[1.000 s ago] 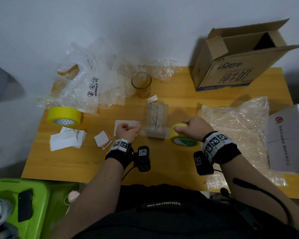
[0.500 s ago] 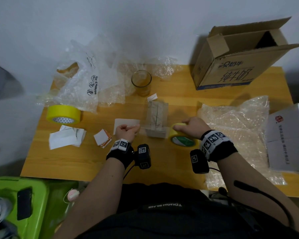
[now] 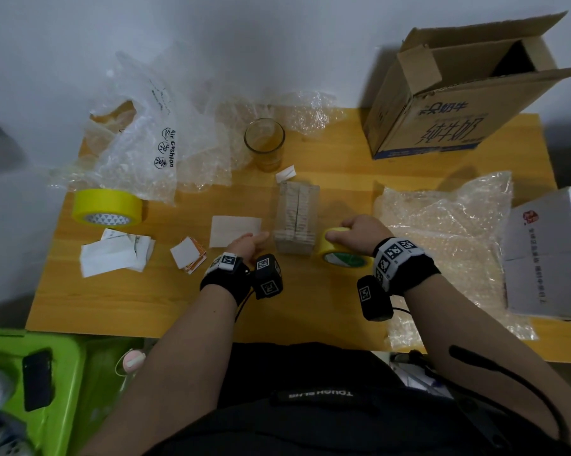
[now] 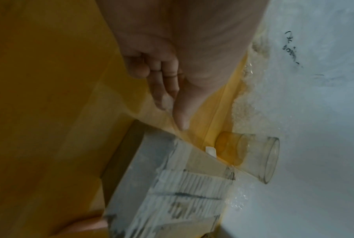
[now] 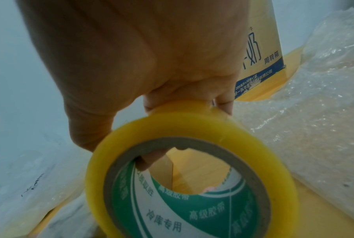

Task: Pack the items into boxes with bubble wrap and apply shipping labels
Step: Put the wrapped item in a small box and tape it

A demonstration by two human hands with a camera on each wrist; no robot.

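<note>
Right hand [image 3: 360, 232] gripping tape roll [image 3: 341, 251]: fingers over the yellow outer band, thumb [image 5: 151, 158] hooked through the core, as the right wrist view confirms. Roll held tilted, just right of the wrapped item [image 3: 295, 222], near or touching its near right corner; contact not determinable.

Left hand [image 3: 249, 243] at the item's near left corner. Index finger and thumb [image 4: 181, 109] extended together, pinching what looks like a clear strip of tape running to the item; remaining fingers [image 4: 139, 70] curled into the palm. Strip faint in the left wrist view; edges blurred.

Wrapped item standing mid-table [image 3: 178, 301], clear film over a pale block with dark printed lines.

Glass [image 3: 264, 143] upright beyond the item, well apart from both hands. Small white scrap [image 3: 285, 173] between glass and item. White label [image 3: 234, 230] flat, just left of the item. Second tape roll [image 3: 108, 207] at far left, by loose paper pieces [image 3: 113, 255]. Bubble wrap sheet [image 3: 448, 232] spread to the right; crumpled wrap [image 3: 152, 139] at far left. Open carton [image 3: 455, 103] at far right corner; white box [image 3: 547, 251] at right edge.
</note>
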